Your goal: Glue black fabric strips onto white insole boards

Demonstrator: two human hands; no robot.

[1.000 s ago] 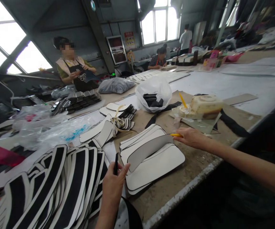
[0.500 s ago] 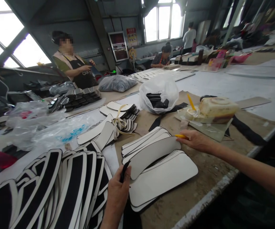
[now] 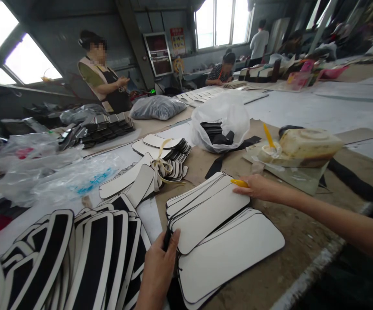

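Observation:
My left hand (image 3: 161,263) is closed on a black fabric strip (image 3: 166,239), its thumb at the near left end of a white, dark-edged panel (image 3: 210,211). That panel lies flat over a fanned stack of similar white panels (image 3: 191,193). At its far right end my right hand (image 3: 254,188) is closed round a yellow plastic tool (image 3: 239,183), whose tip points left over the panel. The tool's other end is hidden in the fingers. Just in front, a second pile of white panels (image 3: 231,254) rests on the brown board.
Panels with black centres (image 3: 91,254) fan out at left. Behind are a tied panel bundle (image 3: 143,183), a white bag of black pieces (image 3: 220,125), and a stained plastic container (image 3: 312,146) beside another yellow stick (image 3: 269,135). A co-worker (image 3: 104,82) stands across the table.
The panel between my hands was raised and bowed; now it lies flat on the stack. My right hand and the yellow tool have shifted slightly left. The view has moved a little.

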